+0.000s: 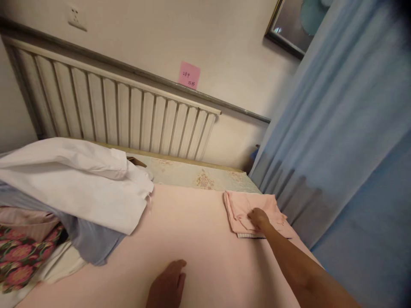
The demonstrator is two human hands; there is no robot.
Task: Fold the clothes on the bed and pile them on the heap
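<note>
- Head view: the right hand (pixel 258 218) reaches out at arm's length and rests palm down on a folded pink cloth (pixel 253 211), fingers spread flat on the fabric and not closed round it.
- The folded pink cloth lies on the pink bed sheet (pixel 199 231), near the far right corner of the bed, just beside the blue curtain (pixel 346 141); a pale striped layer shows under its near edge.
- The left hand (pixel 167 285) lies flat and open on the pink bed sheet at the bottom edge of the picture, holding nothing, well apart from the right hand.
- To the left, a white garment (pixel 83 179) lies on top of a grey-blue one (pixel 93 244), with a floral fabric (pixel 22 256) beneath.
- Behind the bed stand a slatted headboard (pixel 128 115) and a wall bearing a pink note (pixel 189 75).
</note>
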